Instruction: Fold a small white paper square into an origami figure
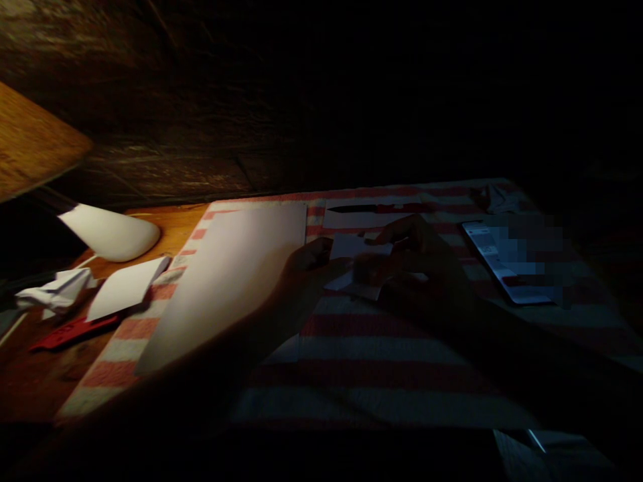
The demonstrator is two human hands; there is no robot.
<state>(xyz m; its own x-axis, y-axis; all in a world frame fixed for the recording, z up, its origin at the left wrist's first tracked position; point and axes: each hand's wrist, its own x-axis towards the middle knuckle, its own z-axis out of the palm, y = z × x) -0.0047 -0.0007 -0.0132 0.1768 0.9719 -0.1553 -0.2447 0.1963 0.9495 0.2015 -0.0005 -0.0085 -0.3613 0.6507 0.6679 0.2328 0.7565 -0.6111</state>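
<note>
"Grip state?"
"Left hand (307, 266) and right hand (422, 253) grasp small paper (346, 248) above the striped cloth (362, 326), left of the phone (497, 264)."
"Writing?"
"Phone lit; text (485, 250) too small to read from here."

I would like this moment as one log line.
left hand: holding small paper | right hand: holding same paper | nearby: knife, lit phone

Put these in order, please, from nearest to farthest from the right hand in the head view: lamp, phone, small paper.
1. Small paper: nearest, held by the right hand, at its left side.
2. Phone: a little apart from the hand, to its right.
3. Lamp: farthest, at the left of the view, beyond the striped cloth.
</note>
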